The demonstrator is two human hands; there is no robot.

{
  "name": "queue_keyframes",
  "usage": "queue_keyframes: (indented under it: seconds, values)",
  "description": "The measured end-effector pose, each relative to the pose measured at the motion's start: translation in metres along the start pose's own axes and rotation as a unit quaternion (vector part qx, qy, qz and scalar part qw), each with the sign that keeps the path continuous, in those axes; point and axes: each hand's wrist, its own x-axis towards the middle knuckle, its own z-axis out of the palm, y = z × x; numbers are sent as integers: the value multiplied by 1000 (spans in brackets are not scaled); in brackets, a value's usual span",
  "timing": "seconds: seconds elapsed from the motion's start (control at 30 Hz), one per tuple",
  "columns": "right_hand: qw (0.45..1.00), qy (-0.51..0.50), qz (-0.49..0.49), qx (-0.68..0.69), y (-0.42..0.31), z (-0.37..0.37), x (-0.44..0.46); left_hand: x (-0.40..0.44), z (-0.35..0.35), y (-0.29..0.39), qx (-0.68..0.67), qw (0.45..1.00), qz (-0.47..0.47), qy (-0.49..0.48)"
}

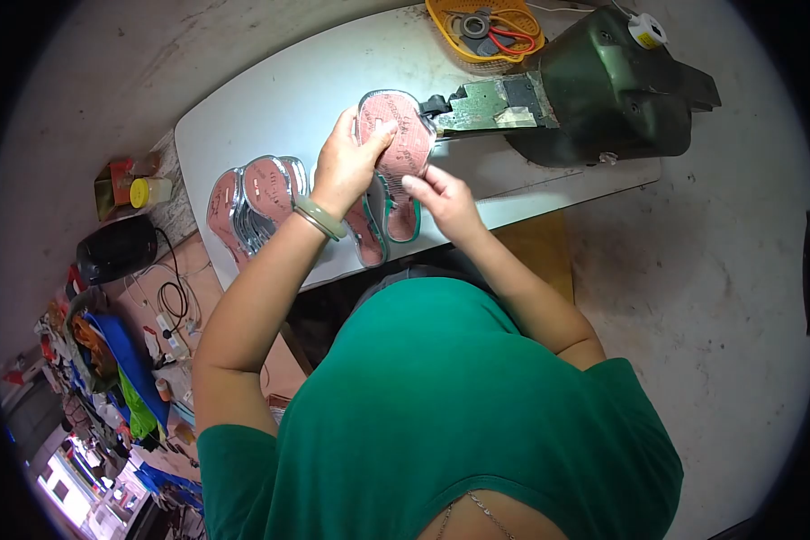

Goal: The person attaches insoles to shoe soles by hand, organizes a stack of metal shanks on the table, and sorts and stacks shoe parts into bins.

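Note:
A pink sole-shaped piece (394,126) with a silvery edge and dark lettering is held up over the table. My left hand (346,162) grips it from the left side, thumb on its face. At its lower right edge is my right hand (445,202), thumb and fingers closed on it. Its top right edge is close to the dark tip of a green machine arm (486,106). Below my hands lies a pink piece with a green rim (403,220), another pink piece (366,236) beside it. Left of my left hand, several similar pieces (265,187) are stacked.
The green machine body (594,90) stands at the right of the white table (270,112). A yellow basket (490,63) with scissors sits at the back edge. Left of the table are a black object (117,247), a yellow-lidded jar (144,192) and cables.

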Motion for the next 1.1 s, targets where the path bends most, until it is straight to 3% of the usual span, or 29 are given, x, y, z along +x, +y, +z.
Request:
queue_keyframes:
  seconds: [0.13,0.33,0.47,0.6,0.7,0.73,0.83,0.97,1.1]
  values:
    - [991,-35,85,97,25,-5,-1,1,4,6,11,998,-11,54]
    - [974,-8,87,209,16,-6,8,12,7,8,115,984,-14,136]
    - [953,-2,136,269,-6,-13,13,23,10,3,80,982,-85,146]
    - [952,-24,174,251,-24,-20,20,29,9,-1,22,976,-161,148]
    - [957,-37,190,216,-37,-18,22,31,1,7,-110,968,-217,69]
    - [962,-48,190,191,-39,-17,22,29,0,10,-113,968,-214,70]
    - [969,-82,189,139,-43,-2,21,18,-10,17,-308,931,-194,27]
    - [975,-132,128,126,-51,20,6,-6,-31,14,-398,910,-121,-2]
    - [959,-107,123,230,-63,33,8,-37,-36,22,-370,922,-97,62]
